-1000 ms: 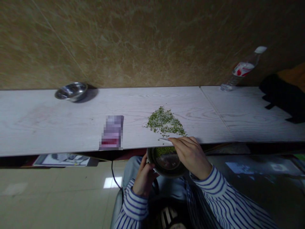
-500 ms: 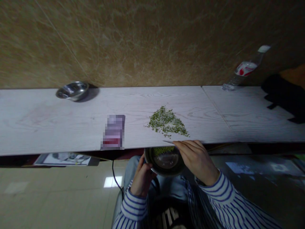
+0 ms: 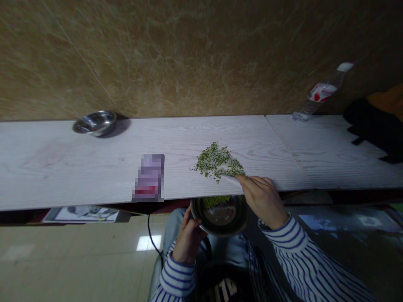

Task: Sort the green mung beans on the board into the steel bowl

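Observation:
My left hand (image 3: 189, 235) is closed on the left rim of a metal bowl (image 3: 217, 228), held below the table's front edge. Small green mung beans (image 3: 217, 201) lie in the far part of this bowl. My right hand (image 3: 261, 199) pinches a thin, flat, pale card (image 3: 230, 178), whose exact kind I cannot make out. The card's tip touches the near side of a spread of loose mung beans (image 3: 215, 159) on the white tabletop. Part of the bowl's right side lies close under my right hand.
A second metal bowl (image 3: 96, 123) stands at the back left of the table (image 3: 63, 167). A blurred-out phone-shaped item (image 3: 149, 178) lies near the front edge. A clear bottle (image 3: 323, 92) and a dark bag (image 3: 374, 126) are at the right, by the wall.
My right hand has moved the card forward and slightly right, from the table's front edge to the near edge of the beans. My left hand still holds the bowl in place.

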Tool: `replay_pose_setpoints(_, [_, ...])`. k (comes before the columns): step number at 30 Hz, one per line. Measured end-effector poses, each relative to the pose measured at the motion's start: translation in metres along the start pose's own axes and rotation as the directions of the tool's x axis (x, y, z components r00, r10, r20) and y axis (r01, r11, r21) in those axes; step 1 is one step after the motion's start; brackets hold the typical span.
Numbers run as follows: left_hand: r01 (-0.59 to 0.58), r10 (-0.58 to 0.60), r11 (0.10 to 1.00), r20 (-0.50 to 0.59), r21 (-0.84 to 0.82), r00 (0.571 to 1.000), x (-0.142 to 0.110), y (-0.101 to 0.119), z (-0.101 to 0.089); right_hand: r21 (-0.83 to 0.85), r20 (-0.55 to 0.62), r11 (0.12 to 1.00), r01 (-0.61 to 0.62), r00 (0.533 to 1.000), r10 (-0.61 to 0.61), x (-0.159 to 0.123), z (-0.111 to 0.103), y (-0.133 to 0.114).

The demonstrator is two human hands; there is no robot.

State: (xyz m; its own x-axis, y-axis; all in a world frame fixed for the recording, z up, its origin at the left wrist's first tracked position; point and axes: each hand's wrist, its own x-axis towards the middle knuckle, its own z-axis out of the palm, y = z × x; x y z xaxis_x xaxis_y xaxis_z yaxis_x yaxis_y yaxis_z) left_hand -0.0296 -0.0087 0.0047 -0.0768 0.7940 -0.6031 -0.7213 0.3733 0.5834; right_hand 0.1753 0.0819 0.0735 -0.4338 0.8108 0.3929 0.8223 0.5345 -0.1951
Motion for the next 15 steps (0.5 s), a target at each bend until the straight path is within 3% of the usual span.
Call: replay_pose_setpoints(15, [0.013, -0.013, 1.000, 0.034, 0.004, 0.999, 0.000, 0.002, -0.001, 0.067, -0.006, 0.997, 0.047, 0.999, -0.047, 0.001, 0.000, -0.013])
